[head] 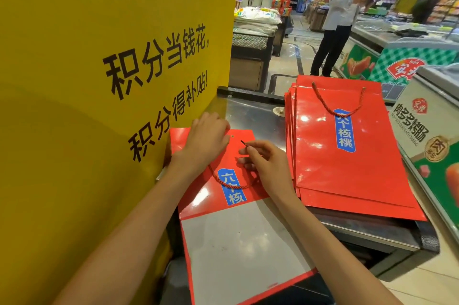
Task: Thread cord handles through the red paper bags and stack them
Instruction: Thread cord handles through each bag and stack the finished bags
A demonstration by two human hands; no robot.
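Note:
A flat red paper bag with a blue label lies on the metal counter in front of me, its grey base panel toward me. My left hand presses down on its top edge, fingers curled over the rim. My right hand pinches the dark tip of a red cord, close to a small hole near the bag's top right corner. The cord loops across the bag's face below both hands. To the right lies a stack of red bags, the top one fitted with a cord handle.
A tall yellow sign with black characters stands close on the left. A freezer cabinet with printed panels borders the right. A person stands in the aisle beyond the counter, among store shelves.

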